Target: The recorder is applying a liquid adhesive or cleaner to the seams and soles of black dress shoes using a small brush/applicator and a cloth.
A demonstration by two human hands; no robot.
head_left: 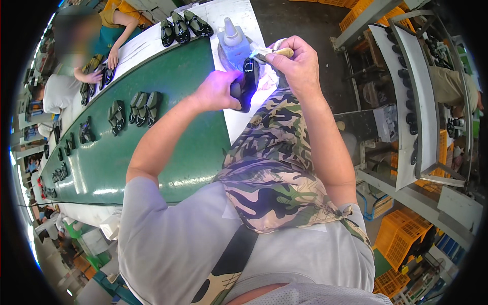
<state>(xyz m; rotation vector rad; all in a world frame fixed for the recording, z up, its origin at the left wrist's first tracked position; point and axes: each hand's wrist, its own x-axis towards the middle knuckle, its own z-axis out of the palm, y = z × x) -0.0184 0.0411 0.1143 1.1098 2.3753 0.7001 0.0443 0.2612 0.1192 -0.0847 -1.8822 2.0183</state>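
Observation:
My left hand (217,91) is closed around a glossy black shoe (248,81), held up over the white tabletop's edge in bluish light. In my right hand (299,63), pinched between thumb and fingers, is a small tool with a tan wooden handle (284,52). Its pale and dark head reaches the upper end of the shoe; the exact kind of tip is too small to make out. Just behind the shoe stands a blue squeeze bottle (236,51) with a grey-white cone nozzle. A crumpled white cloth or paper (268,79) lies beside the shoe.
A green conveyor belt (188,147) runs along my left, carrying several black shoes (145,108). More shoes (186,26) rest on the white table ledge (231,11). Across the belt, a co-worker's hand (94,76) touches shoes. Right stand a metal shoe rack (406,101) and orange crates (401,236).

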